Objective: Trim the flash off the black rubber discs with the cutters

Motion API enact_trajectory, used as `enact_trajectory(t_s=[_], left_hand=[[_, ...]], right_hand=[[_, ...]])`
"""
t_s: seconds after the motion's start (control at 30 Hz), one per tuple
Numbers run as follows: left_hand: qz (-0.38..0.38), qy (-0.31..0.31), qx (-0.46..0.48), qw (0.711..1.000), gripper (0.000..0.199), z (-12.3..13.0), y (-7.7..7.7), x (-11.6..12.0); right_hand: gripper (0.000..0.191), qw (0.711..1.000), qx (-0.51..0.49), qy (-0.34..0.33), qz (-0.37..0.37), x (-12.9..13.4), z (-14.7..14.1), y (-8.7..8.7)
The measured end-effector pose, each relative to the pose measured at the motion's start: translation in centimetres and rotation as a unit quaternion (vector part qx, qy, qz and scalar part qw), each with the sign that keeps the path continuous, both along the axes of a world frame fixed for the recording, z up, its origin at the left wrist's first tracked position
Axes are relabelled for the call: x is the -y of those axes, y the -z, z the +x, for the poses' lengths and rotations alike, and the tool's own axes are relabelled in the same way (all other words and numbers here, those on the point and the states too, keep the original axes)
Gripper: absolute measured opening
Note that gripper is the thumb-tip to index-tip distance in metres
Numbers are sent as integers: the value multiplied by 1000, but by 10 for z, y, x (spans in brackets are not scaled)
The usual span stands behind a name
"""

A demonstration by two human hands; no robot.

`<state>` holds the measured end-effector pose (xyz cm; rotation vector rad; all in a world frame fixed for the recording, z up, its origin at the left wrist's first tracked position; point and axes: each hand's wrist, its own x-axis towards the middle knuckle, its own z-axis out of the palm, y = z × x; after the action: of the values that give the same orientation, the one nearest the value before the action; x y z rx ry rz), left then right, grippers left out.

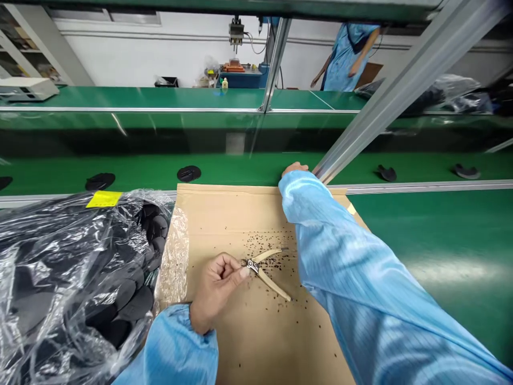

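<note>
My left hand [218,289] is closed in a pinch at the head of a pair of cutting pliers [274,284]. Their pale yellow handles spread apart to the right, and the fingers hide most of the jaws. Beneath them a sheet of brown cardboard [224,214] is strewn with tiny black bits. My right hand [295,167] reaches past the far edge of the cardboard onto the green conveyor belt [240,170], beside a metal post. The blue sleeve covers most of that hand, so its fingers and anything in them are hidden.
A clear plastic bag [80,267] of black round parts stands at the left. A black disc [188,173] and curved black pieces [387,172] lie along the belt. A slanted metal post [385,101] rises at the right. Beyond the belt stands another person [347,59] in blue.
</note>
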<state>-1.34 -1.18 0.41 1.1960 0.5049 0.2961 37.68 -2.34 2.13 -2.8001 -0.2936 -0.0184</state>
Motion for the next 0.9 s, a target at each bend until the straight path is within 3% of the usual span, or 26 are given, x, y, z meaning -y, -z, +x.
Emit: enact_trajectory(t_s=[0.17, 0.27, 0.33, 0.4, 0.47, 0.53, 0.6, 0.67, 0.73, 0.8, 0.9], left_hand=[[-34, -7, 12, 999, 33, 2, -3, 2], [-107, -24, 39, 993, 34, 4, -10, 1], [-192, -14, 40, 980, 39, 4, -16, -3], [-278, 39, 27, 959, 51, 4, -21, -8], [-325, 96, 26, 941, 58, 3, -23, -12], [-307, 104, 37, 945, 46, 1, -22, -13], [-244, 50, 50, 967, 33, 0, -19, -11], [-173, -31, 67, 982, 44, 1, -16, -8], [-125, -97, 84, 984, 54, 3, -15, -5], [-105, -121, 96, 982, 53, 5, -14, -5], [-124, -120, 105, 979, 43, 8, -13, -7]], right_hand=[[31, 998, 33, -17, 53, 7, -15, -23], [24, 983, 47, -119, 131, 17, -62, -38], [17, 918, 11, -273, 287, 33, -114, -46], [13, 834, -53, -405, 372, 55, -173, -50], [8, 776, -97, -497, 375, 79, -225, -50], [8, 753, -87, -552, 348, 99, -260, -44], [20, 784, -37, -539, 307, 114, -275, -33], [44, 837, 14, -489, 244, 124, -275, -19], [57, 870, 39, -465, 159, 131, -271, -5], [58, 877, 51, -471, 84, 134, -268, 6], [45, 880, 76, -466, 52, 134, -267, 15]])
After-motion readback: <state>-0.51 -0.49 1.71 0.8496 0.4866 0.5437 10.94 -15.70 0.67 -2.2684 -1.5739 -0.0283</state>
